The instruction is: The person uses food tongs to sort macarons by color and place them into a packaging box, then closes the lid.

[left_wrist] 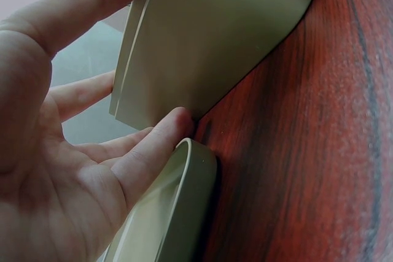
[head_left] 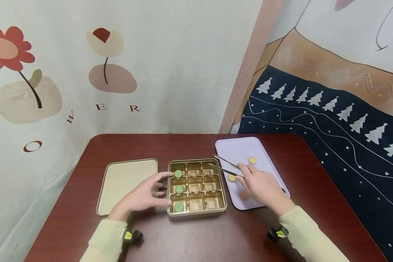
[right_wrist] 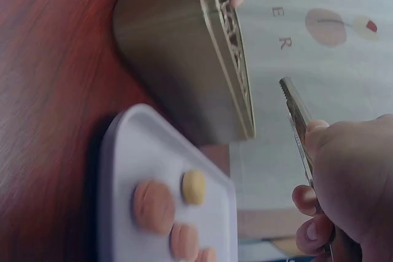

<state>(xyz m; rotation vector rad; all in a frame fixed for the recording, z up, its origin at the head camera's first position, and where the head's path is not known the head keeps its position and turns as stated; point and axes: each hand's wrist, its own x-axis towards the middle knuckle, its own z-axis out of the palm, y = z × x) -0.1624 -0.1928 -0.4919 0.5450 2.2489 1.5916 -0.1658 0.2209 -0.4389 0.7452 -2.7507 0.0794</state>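
Head view: left hand (head_left: 142, 194) spread, thumb and index fingertip touching left side of gold box (head_left: 198, 214). Three green rounds (head_left: 179, 189) in box's left column, one per compartment. Beige lid (head_left: 131, 178) flat on dark red table (head_left: 173, 247), left of box. Right hand (head_left: 260, 183) gripping metal tongs (head_left: 227, 167), tips apart, by box's far right corner. Lilac tray (head_left: 237, 147) beneath, yellow rounds (head_left: 252, 160) on it.

Left wrist view: fingers apart, fingertips at box wall; lid rim just beside.

Right wrist view: tongs pinched, raised above tray; three pinkish rounds (right_wrist: 154, 206) beside yellow one.
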